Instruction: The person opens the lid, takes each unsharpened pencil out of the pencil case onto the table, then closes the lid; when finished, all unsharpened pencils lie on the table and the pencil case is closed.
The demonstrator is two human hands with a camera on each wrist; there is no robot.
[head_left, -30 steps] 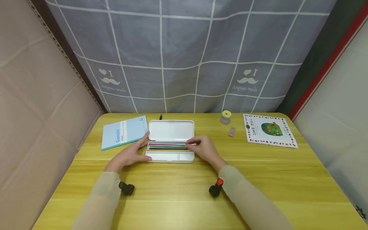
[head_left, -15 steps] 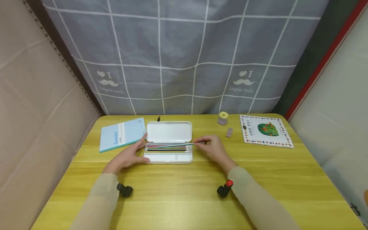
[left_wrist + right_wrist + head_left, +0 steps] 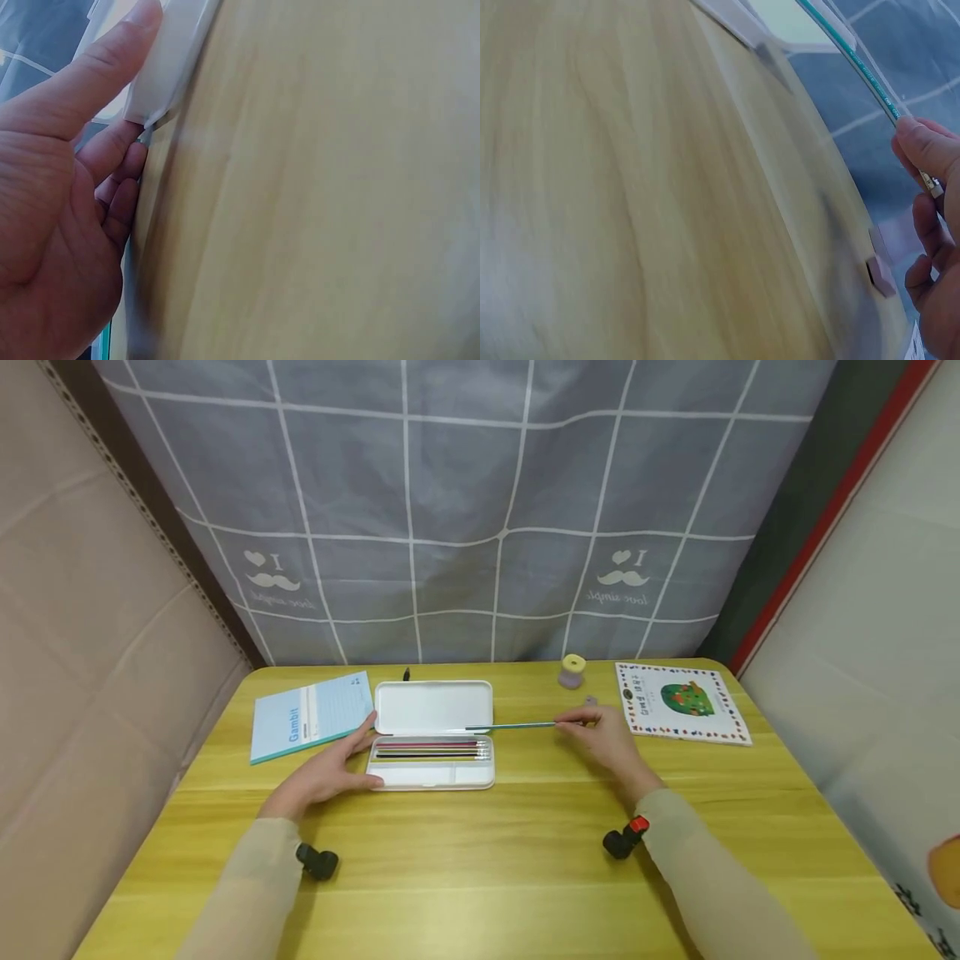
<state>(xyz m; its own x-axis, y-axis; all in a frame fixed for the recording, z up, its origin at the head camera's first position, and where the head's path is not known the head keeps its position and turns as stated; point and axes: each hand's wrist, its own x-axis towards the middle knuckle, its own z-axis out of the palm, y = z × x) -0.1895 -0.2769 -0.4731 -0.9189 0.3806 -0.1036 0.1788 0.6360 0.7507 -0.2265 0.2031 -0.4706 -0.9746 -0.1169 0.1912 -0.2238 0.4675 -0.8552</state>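
A white pencil case [image 3: 412,774] lies with its lid raised, and several pencils [image 3: 431,751] rest in its back compartment. At its left end my left hand [image 3: 324,778] holds the case, thumb over the front corner and fingers toward the hinge side. The left wrist view has the thumb on top of the case's edge [image 3: 174,56]. My right hand [image 3: 609,745] pinches a green pencil [image 3: 517,726] near its eraser end, with the far tip pointing left past the case's lid. In the right wrist view this pencil [image 3: 862,71] is between thumb and fingers, above the table.
A blue notebook [image 3: 277,727] lies left of the case, and a black pointed tip [image 3: 407,674] shows behind the lid. A small purple eraser [image 3: 590,701], a yellow-and-purple round object [image 3: 572,672] and a white picture booklet [image 3: 686,702] lie toward the back right.
My right hand has drawn the green pencil out of the case and carried it to the right. My left hand has stayed at the case's left end.
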